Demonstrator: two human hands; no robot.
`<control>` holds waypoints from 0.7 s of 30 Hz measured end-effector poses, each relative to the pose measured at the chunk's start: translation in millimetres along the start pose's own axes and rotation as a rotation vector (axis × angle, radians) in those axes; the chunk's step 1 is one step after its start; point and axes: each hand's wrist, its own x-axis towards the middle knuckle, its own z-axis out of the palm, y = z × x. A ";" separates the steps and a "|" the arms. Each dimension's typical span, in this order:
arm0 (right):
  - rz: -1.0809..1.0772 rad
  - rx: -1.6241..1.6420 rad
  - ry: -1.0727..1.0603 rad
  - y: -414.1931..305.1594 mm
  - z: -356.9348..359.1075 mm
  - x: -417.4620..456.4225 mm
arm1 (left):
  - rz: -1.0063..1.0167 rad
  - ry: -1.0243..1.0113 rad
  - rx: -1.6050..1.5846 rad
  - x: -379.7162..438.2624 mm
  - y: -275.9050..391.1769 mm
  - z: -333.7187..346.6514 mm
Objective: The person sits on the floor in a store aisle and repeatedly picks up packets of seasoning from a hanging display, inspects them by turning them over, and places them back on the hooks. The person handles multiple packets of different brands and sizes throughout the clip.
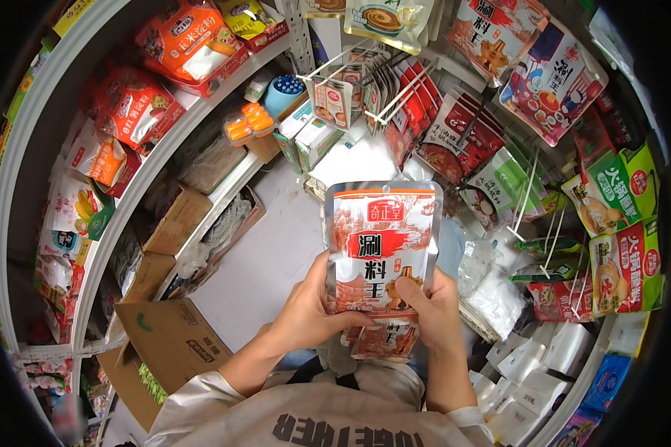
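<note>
Upright before me is a red and white foil sauce pouch, with a silver rim and a hang hole at its top. It may be the front one of a small stack; the edges do not settle this. My left hand grips its lower left side, thumb across the bottom edge. My right hand holds the lower right side, thumb on the printed front. Just below, similar red and white pouches rest by my lap, partly hidden by the held pouch and my hands.
Curved shelves of starch bags run along the left. Ahead and right, metal hooks carry hanging sauce packets. An opened cardboard box stands at lower left, and white packages fill a lower right shelf. Pale floor shows between.
</note>
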 end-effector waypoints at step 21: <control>-0.649 -1.251 -0.249 -6.4 81.6 -43.5 | -0.156 0.044 -1.092 6.6 -44.9 -9.8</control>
